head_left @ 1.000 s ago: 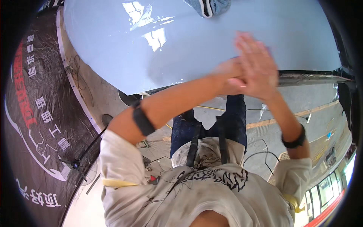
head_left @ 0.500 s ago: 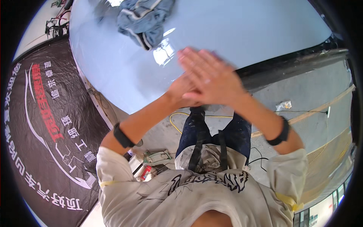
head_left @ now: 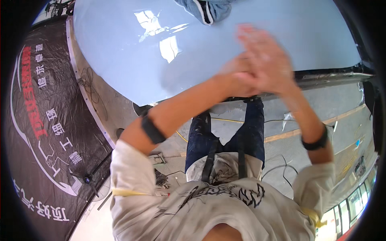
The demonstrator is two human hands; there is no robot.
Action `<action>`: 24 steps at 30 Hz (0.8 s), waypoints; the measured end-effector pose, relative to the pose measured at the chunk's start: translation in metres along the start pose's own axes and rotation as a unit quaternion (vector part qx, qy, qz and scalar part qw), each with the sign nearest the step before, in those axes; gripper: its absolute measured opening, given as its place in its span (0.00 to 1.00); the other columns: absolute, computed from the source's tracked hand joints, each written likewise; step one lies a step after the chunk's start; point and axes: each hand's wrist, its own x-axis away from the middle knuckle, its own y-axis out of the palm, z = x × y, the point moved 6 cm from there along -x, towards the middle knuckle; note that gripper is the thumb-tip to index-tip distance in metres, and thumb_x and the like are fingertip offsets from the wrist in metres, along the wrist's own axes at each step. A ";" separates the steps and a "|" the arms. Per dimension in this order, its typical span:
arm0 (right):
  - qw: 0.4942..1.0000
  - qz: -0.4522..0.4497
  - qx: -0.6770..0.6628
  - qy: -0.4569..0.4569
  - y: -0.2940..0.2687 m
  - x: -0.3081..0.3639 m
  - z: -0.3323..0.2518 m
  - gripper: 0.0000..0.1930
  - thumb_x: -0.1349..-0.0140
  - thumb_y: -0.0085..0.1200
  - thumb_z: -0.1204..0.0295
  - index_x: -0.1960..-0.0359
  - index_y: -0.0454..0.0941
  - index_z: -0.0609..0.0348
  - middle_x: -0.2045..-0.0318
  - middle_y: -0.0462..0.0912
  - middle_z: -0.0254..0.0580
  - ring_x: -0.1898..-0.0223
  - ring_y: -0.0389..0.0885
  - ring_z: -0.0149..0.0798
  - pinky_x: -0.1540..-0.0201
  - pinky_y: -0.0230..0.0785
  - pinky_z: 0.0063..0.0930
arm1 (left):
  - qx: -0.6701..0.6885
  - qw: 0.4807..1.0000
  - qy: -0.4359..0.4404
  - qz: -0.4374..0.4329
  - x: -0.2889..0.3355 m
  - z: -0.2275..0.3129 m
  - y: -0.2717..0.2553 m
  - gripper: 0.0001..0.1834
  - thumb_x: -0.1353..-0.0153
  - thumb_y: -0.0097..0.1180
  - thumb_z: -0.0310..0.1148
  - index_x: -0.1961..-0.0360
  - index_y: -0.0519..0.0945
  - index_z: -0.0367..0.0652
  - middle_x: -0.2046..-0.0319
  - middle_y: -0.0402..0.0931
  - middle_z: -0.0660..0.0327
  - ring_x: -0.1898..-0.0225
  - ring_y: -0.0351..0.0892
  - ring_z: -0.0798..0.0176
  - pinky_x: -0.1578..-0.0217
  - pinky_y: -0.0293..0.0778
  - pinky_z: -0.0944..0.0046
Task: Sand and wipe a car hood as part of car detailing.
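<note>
My right hand (head_left: 270, 64) lies across my left hand (head_left: 235, 69), palm toward it, above the near edge of a glossy light-blue car panel (head_left: 120, 60). The right fingers are stretched out and smeared by motion. Most of the left hand's fingers are hidden beneath the right, so their pose does not show. Neither hand has a visible object in it. On the panel, beyond the hands, rests a crumpled blue-grey cloth (head_left: 219, 10) with pale edging, cut off by the top of the picture.
A dark printed banner (head_left: 52, 104) spreads on the left. The panel's right part ends at a black edge (head_left: 333, 73). Behind my legs, a yellow hose (head_left: 227, 119) and a black cable (head_left: 286, 165) run over the grey floor. Small items lie near my left side.
Both hands, still laid together, have moved right and slightly up in the picture. The view has shifted, and the cloth now sits higher and farther right, partly out of frame.
</note>
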 end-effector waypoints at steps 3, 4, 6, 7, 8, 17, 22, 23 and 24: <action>0.996 0.052 -0.067 -0.003 0.050 -0.051 -0.100 0.44 0.34 0.50 0.36 0.32 0.73 0.65 0.27 0.70 0.53 0.26 0.68 0.51 0.24 0.57 0.50 | 0.012 0.988 -0.153 -0.015 0.113 -0.016 -0.062 0.33 0.43 0.69 0.41 0.36 0.78 0.46 0.33 0.73 0.52 0.31 0.69 0.43 0.28 0.63 0.44; 0.997 0.047 -0.059 -0.026 0.075 -0.062 -0.127 0.43 0.33 0.48 0.36 0.31 0.73 0.64 0.27 0.70 0.53 0.25 0.67 0.51 0.23 0.56 0.49 | -0.031 0.973 -0.230 0.015 0.136 -0.017 -0.078 0.34 0.44 0.70 0.41 0.35 0.78 0.46 0.32 0.74 0.53 0.30 0.70 0.44 0.28 0.63 0.44; 0.998 0.000 -0.049 -0.041 0.102 -0.078 -0.151 0.43 0.31 0.45 0.36 0.29 0.71 0.62 0.25 0.67 0.53 0.23 0.62 0.51 0.23 0.54 0.50 | -0.172 0.957 -0.166 -0.161 0.128 -0.011 -0.113 0.33 0.45 0.70 0.39 0.36 0.80 0.47 0.35 0.77 0.53 0.29 0.70 0.46 0.28 0.61 0.42; 0.997 -0.036 -0.055 -0.039 0.105 -0.088 -0.158 0.44 0.31 0.44 0.36 0.27 0.69 0.61 0.23 0.64 0.52 0.22 0.58 0.51 0.22 0.52 0.51 | -0.185 0.949 -0.162 -0.200 0.131 -0.012 -0.121 0.34 0.45 0.70 0.39 0.35 0.80 0.47 0.34 0.77 0.53 0.29 0.69 0.46 0.27 0.60 0.42; 0.994 -0.036 -0.097 -0.018 0.105 -0.089 -0.157 0.45 0.31 0.44 0.36 0.26 0.66 0.62 0.22 0.61 0.52 0.21 0.55 0.52 0.22 0.52 0.52 | -0.172 0.944 -0.174 -0.220 0.132 -0.012 -0.123 0.34 0.45 0.70 0.39 0.35 0.79 0.47 0.34 0.76 0.53 0.29 0.69 0.47 0.27 0.60 0.42; 0.915 0.145 -0.243 0.287 0.134 -0.037 -0.088 0.48 0.39 0.54 0.51 0.22 0.53 0.68 0.19 0.47 0.52 0.19 0.49 0.49 0.19 0.45 0.50 | -0.151 0.885 -0.157 -0.413 0.070 -0.032 -0.023 0.37 0.41 0.68 0.39 0.30 0.72 0.47 0.30 0.70 0.52 0.26 0.63 0.49 0.26 0.59 0.46; 0.906 0.226 -0.327 0.147 0.022 0.029 0.043 0.53 0.47 0.61 0.46 0.26 0.60 0.75 0.24 0.59 0.68 0.24 0.59 0.64 0.29 0.61 0.58 | -0.204 0.874 -0.124 -0.423 0.027 -0.050 -0.002 0.39 0.39 0.67 0.38 0.27 0.68 0.46 0.28 0.67 0.51 0.24 0.60 0.51 0.26 0.58 0.47; 0.918 0.265 -0.254 0.150 0.001 0.048 0.067 0.51 0.47 0.62 0.47 0.27 0.63 0.72 0.25 0.61 0.64 0.25 0.61 0.62 0.31 0.63 0.57 | -0.209 0.894 -0.094 -0.384 0.004 -0.042 0.011 0.33 0.44 0.69 0.37 0.35 0.76 0.47 0.36 0.74 0.52 0.31 0.68 0.49 0.29 0.61 0.41; 0.925 0.300 -0.184 0.141 -0.014 0.058 0.082 0.49 0.47 0.62 0.47 0.28 0.66 0.70 0.25 0.63 0.61 0.25 0.63 0.60 0.32 0.65 0.56 | -0.218 0.912 -0.075 -0.340 -0.032 -0.034 0.033 0.28 0.48 0.70 0.36 0.43 0.85 0.47 0.43 0.82 0.53 0.37 0.77 0.48 0.32 0.63 0.35</action>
